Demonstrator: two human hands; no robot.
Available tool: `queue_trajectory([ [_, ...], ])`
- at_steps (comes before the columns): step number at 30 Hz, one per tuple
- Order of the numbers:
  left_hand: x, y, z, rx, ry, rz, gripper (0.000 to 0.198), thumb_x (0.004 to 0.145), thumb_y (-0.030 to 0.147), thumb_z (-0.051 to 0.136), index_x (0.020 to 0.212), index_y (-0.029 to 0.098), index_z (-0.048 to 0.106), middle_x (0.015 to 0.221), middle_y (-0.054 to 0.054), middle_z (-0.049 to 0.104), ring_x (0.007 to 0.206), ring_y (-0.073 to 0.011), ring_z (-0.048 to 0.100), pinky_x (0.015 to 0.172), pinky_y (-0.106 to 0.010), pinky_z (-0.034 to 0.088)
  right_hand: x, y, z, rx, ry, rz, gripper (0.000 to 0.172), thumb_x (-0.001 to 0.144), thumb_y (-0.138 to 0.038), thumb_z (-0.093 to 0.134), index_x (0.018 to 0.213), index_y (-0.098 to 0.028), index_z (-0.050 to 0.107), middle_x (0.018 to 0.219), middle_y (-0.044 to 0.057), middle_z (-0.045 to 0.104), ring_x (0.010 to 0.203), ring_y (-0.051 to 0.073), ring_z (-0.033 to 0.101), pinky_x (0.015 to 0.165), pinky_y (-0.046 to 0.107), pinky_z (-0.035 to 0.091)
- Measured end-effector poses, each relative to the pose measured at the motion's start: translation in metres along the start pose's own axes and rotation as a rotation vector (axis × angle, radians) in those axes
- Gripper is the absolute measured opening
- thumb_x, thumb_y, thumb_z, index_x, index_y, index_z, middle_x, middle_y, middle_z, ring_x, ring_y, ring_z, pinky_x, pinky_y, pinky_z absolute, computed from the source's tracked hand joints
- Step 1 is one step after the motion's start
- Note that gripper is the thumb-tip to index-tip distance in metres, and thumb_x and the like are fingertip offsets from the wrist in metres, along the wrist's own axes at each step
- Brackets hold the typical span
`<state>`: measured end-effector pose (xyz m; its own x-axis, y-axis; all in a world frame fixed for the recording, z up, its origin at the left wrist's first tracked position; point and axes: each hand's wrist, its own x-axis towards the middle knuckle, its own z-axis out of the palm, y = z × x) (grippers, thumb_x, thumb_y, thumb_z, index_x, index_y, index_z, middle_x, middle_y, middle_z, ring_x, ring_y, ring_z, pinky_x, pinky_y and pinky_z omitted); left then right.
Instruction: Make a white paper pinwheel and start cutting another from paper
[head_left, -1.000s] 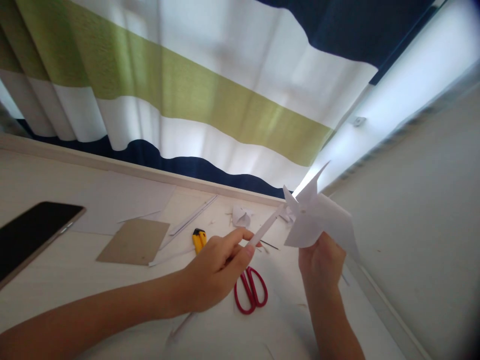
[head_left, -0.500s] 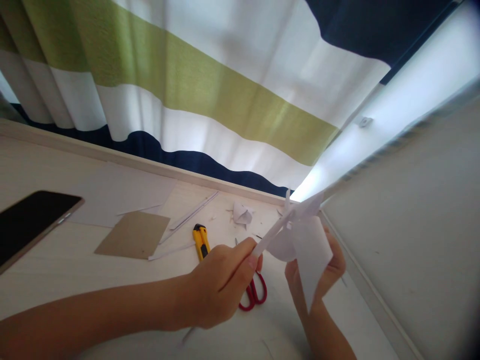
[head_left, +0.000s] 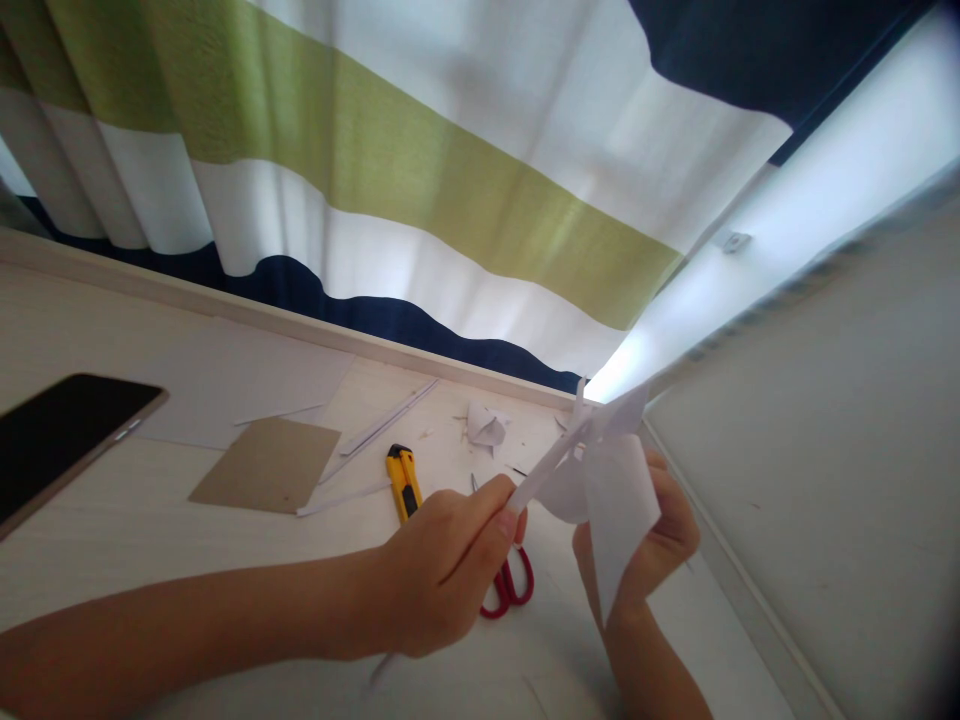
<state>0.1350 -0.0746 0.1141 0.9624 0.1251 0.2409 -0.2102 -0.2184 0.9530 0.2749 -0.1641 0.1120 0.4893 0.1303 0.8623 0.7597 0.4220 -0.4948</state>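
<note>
My left hand (head_left: 457, 570) is closed round a rolled white paper stick (head_left: 551, 465) that slants up to the right. At its upper end is a white paper pinwheel (head_left: 619, 490) with curled blades, one pointed tip hanging down. Behind the pinwheel, my right hand (head_left: 667, 530) has its fingers bent against the paper; the blades cover part of them. Red-handled scissors (head_left: 517, 582) lie on the table beneath my left hand, partly covered by it. Just beyond that hand is a yellow utility knife (head_left: 404, 478).
A phone (head_left: 67, 440) lies at the left. Near it are white paper sheets (head_left: 232, 375) and a brown card square (head_left: 270, 465). Thin paper strips (head_left: 386, 420) and a crumpled paper piece (head_left: 485, 425) lie farther back. A striped curtain (head_left: 450, 180) hangs behind; a white wall (head_left: 825, 450) rises at right.
The pinwheel's hanging blade has turned slightly, its lower tip shifting left. My right hand has moved a little to the right. My left hand keeps its hold on the stick.
</note>
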Motion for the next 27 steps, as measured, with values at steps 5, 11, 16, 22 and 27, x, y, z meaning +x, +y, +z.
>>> queue_trajectory([
  [5,0.001,0.003,-0.001,0.07,0.041,0.047,0.021,0.088,0.022,0.024,0.07,0.02,0.035,0.052,0.005,0.032,0.042,-0.0091,0.031,0.042,-0.023,0.027,0.0,0.002,-0.001,0.001,0.006,-0.06,0.022,0.064,-0.004,0.056,0.075,-0.021,0.065,0.065,-0.001,0.055,0.063,0.013,0.05,0.05,0.026,0.036],
  [11,0.002,0.005,0.0,0.116,0.006,0.047,0.023,0.089,0.022,0.019,0.07,0.019,0.032,0.051,0.006,0.032,0.042,-0.0088,0.032,0.042,-0.022,0.028,0.0,0.004,-0.002,0.031,-0.007,-0.079,0.026,0.061,0.001,0.055,0.076,-0.017,0.066,0.067,0.001,0.056,0.065,0.014,0.051,0.051,0.026,0.037],
  [16,0.001,0.003,0.001,0.113,0.039,0.063,0.022,0.089,0.022,0.02,0.071,0.019,0.033,0.052,0.006,0.032,0.042,-0.0084,0.032,0.041,-0.021,0.028,0.0,0.0,-0.002,0.011,-0.01,-0.064,0.024,0.062,0.0,0.056,0.076,-0.017,0.066,0.068,0.001,0.056,0.066,0.014,0.052,0.053,0.027,0.038],
  [22,-0.001,-0.002,0.004,0.152,0.047,0.057,0.023,0.09,0.024,0.02,0.073,0.019,0.035,0.052,0.006,0.033,0.041,-0.0081,0.033,0.042,-0.021,0.03,0.0,-0.006,-0.004,-0.05,-0.078,-0.028,0.026,0.064,0.0,0.056,0.079,-0.02,0.066,0.07,0.001,0.056,0.068,0.014,0.052,0.057,0.028,0.039],
  [27,-0.007,-0.015,0.015,0.175,0.245,0.179,0.026,0.089,0.031,0.022,0.085,0.017,0.043,0.072,-0.005,0.049,0.055,-0.0117,0.046,0.046,-0.023,0.037,0.0,-0.006,-0.003,-0.062,-0.073,-0.036,0.026,0.065,-0.002,0.056,0.079,-0.021,0.065,0.07,0.0,0.056,0.068,0.014,0.052,0.055,0.027,0.039],
])
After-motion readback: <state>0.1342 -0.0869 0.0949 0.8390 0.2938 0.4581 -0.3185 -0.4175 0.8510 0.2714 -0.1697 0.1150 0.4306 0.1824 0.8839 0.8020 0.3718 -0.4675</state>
